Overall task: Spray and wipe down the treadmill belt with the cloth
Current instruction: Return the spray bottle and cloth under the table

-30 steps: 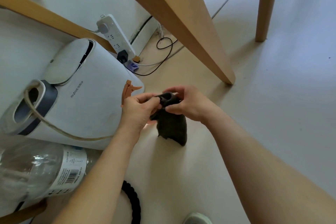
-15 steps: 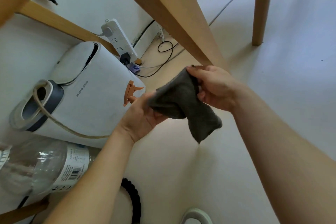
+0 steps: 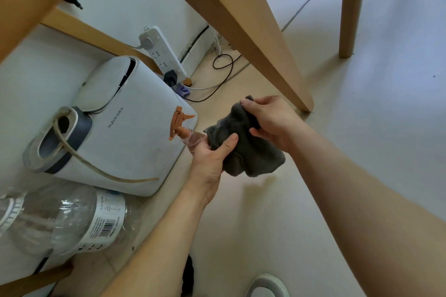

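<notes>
A dark grey cloth (image 3: 243,142) hangs bunched between my hands above the floor. My right hand (image 3: 272,118) pinches its upper edge. My left hand (image 3: 210,159) is wrapped around a clear spray bottle with an orange trigger head (image 3: 179,120), and its thumb presses on the cloth's lower left part. Most of the bottle's body is hidden by my left hand and the cloth. No treadmill belt is in view.
A white appliance (image 3: 135,128) lies on its side to the left, with a power strip (image 3: 161,53) and cables (image 3: 222,67) behind it. A large clear plastic bottle (image 3: 67,219) lies lower left. Wooden table legs (image 3: 253,31) (image 3: 350,7) slant overhead.
The cloth has opened out from a small pinched wad and now sits bunched in both hands. My left thumb has come over the cloth, and the spray bottle's body shows more.
</notes>
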Action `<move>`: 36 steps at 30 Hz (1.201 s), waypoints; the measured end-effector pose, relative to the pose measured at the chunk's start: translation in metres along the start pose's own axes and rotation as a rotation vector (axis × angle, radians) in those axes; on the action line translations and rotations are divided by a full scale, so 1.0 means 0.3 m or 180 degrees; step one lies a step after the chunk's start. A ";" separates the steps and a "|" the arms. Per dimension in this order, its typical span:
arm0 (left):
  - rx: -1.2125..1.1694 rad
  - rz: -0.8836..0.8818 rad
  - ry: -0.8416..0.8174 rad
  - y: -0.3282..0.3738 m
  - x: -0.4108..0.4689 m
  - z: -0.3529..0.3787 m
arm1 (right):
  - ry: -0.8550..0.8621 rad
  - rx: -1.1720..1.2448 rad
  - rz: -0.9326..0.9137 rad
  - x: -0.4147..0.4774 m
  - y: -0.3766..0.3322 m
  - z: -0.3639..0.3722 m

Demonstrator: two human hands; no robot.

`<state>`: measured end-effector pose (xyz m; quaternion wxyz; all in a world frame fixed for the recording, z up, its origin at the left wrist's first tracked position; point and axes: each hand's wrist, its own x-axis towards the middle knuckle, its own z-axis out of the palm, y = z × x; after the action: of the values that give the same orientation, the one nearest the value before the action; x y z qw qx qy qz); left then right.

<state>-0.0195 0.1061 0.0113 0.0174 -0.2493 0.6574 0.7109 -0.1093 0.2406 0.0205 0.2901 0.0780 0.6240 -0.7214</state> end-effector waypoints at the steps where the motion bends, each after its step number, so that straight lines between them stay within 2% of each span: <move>1: 0.0052 0.0022 0.0053 0.021 0.004 -0.003 | -0.0033 -0.0058 -0.0079 0.003 -0.008 0.000; 3: -0.0058 -0.0016 0.0030 0.068 0.019 -0.021 | -0.0369 -0.0215 -0.0077 0.020 -0.005 -0.012; 6: -0.0494 -0.0183 -0.0218 0.129 0.045 -0.064 | -0.1501 -0.0172 0.0203 0.031 0.049 -0.032; 8: -0.0770 -0.0295 -0.0459 0.150 0.062 -0.096 | -0.1857 -0.0176 0.0224 0.044 0.101 -0.037; 10: -0.0817 -0.0326 -0.0507 0.154 0.074 -0.141 | -0.1925 -0.0097 0.0257 0.064 0.123 -0.027; 12: -0.0516 -0.0353 -0.0440 0.140 0.075 -0.182 | -0.1886 -0.0014 0.0404 0.069 0.112 -0.010; 14: -0.0250 -0.0361 -0.0397 0.118 0.068 -0.203 | -0.1702 -0.0281 0.0375 0.076 0.093 -0.001; 16: -0.0333 -0.0141 -0.0428 0.112 0.061 -0.214 | -0.1595 -0.0531 0.0161 0.065 0.066 -0.008; 18: -0.0584 0.0338 -0.0769 0.141 0.047 -0.241 | -0.1915 -0.0052 -0.0150 0.047 0.036 -0.036; 19: -0.0638 0.0562 -0.1141 0.172 0.031 -0.254 | -0.2199 0.0400 -0.0273 0.030 0.021 -0.054; 20: -0.0524 0.0687 -0.1554 0.199 0.018 -0.273 | -0.2417 0.0683 -0.0394 0.010 0.006 -0.072; 21: -0.0198 0.0702 -0.1921 0.211 0.008 -0.285 | -0.2491 0.0607 -0.0482 -0.008 -0.010 -0.087; 22: 0.0292 0.0642 -0.2078 0.207 -0.001 -0.294 | -0.2384 0.0213 -0.0585 -0.019 -0.018 -0.090; 23: 0.0741 0.0505 -0.2009 0.187 -0.009 -0.298 | -0.2180 -0.0411 -0.0710 -0.027 -0.018 -0.084; 25: 0.1095 0.0152 -0.1422 0.130 -0.002 -0.300 | -0.1618 -0.1574 -0.0926 -0.031 -0.011 -0.058; 26: 0.1012 0.0014 -0.1167 0.101 0.007 -0.301 | -0.1397 -0.1860 -0.0968 -0.034 -0.007 -0.042; 28: 0.0816 -0.0143 -0.0905 0.073 0.023 -0.296 | -0.1089 -0.1944 -0.1079 -0.043 0.005 -0.012; 31: 0.0494 -0.0486 -0.0975 0.088 0.037 -0.255 | -0.0891 -0.1732 -0.1314 -0.039 0.012 0.014; 32: 0.0735 -0.0550 -0.1071 0.096 0.041 -0.233 | -0.0877 -0.1662 -0.1351 -0.040 0.010 0.019; 34: 0.1805 -0.0538 -0.1309 0.101 0.053 -0.191 | -0.0854 -0.1559 -0.1335 -0.045 0.003 0.026; 36: 0.2394 -0.0338 -0.1013 0.105 0.062 -0.166 | -0.0762 -0.1387 -0.1325 -0.047 -0.005 0.022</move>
<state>-0.0305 0.0493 0.0328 0.2455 -0.1460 0.8467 0.4489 -0.0967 0.2389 0.0299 0.2176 -0.2006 0.7278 -0.6186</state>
